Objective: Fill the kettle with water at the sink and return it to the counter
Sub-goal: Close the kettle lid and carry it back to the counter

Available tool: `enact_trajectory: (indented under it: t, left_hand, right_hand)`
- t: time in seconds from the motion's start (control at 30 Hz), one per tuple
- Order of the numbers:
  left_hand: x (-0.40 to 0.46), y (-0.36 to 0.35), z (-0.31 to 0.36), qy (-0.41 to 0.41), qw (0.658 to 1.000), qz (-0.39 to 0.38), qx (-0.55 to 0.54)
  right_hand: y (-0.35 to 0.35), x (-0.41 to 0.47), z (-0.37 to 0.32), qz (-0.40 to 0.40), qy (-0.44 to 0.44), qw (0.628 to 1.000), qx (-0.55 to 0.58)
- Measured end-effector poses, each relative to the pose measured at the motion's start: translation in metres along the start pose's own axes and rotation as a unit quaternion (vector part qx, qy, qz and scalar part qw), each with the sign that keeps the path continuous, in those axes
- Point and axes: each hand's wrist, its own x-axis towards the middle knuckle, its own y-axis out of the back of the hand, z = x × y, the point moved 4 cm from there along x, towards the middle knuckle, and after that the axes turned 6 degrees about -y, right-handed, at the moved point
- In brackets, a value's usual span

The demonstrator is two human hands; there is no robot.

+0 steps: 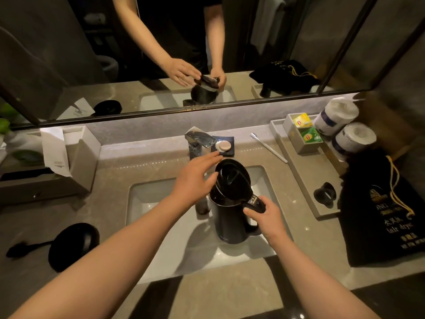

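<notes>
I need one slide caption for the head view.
Right hand holds open kettle over sink; left hand reaches toward faucet.

Black kettle (230, 217), white sink (161, 203), beige veined counter (128, 166), yellow and green tea packets (307, 128).

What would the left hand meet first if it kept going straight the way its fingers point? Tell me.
Probably the faucet: the left hand points up and right over the sink, fingertips close to its spout, though depth is unclear.
</notes>
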Motion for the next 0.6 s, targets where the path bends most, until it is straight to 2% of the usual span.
enact_trajectory:
  t: [0.13,0.2,0.33,0.6]
  left_hand:
    - [-0.004,-0.015,0.023,-0.027,0.997,-0.063,0.029]
    - [-0.012,-0.021,0.029,-0.005,0.997,-0.078,0.024]
    - [-0.020,-0.020,0.040,0.040,0.996,-0.058,-0.056]
    - [-0.018,0.003,0.062,0.018,0.994,-0.063,-0.091]
  right_hand:
    - [0.025,-0.020,-0.016,0.025,0.016,1.000,0.009]
    - [0.036,-0.028,-0.027,0.038,0.025,0.999,0.017]
    - [0.053,-0.044,-0.054,0.046,0.075,0.996,0.019]
    - [0.063,-0.065,-0.089,0.063,0.142,0.988,0.011]
